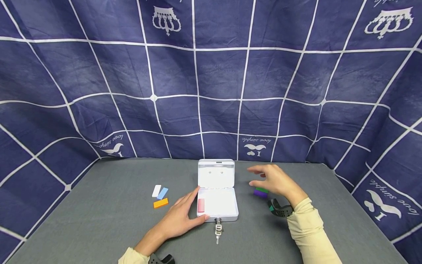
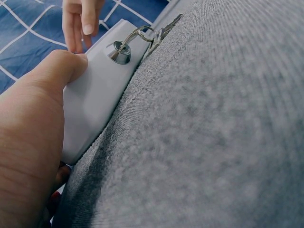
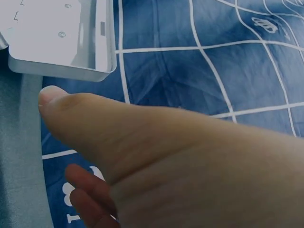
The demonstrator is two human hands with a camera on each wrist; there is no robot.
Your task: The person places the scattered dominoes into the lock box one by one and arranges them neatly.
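A white metal box (image 1: 221, 203) stands with its lid (image 1: 216, 173) raised, a pink block (image 1: 201, 205) lying inside at the left. My left hand (image 1: 178, 219) holds the box's left side, fingers along that side and thumb on the front edge; the left wrist view shows the thumb beside the lock (image 2: 119, 52). To the right of the box my right hand (image 1: 274, 180) hovers with thumb and fingers apart and nothing between them. Just below it lie a green block (image 1: 262, 190) and a purple block (image 1: 260, 194), partly covered in the head view.
Left of the box lie a white block (image 1: 156, 190), a light blue block (image 1: 162, 193) and an orange block (image 1: 160, 203) on the grey tabletop (image 1: 108, 209). Keys (image 1: 218, 230) hang from the front lock. A blue cloth with white lines (image 1: 217, 73) rises behind.
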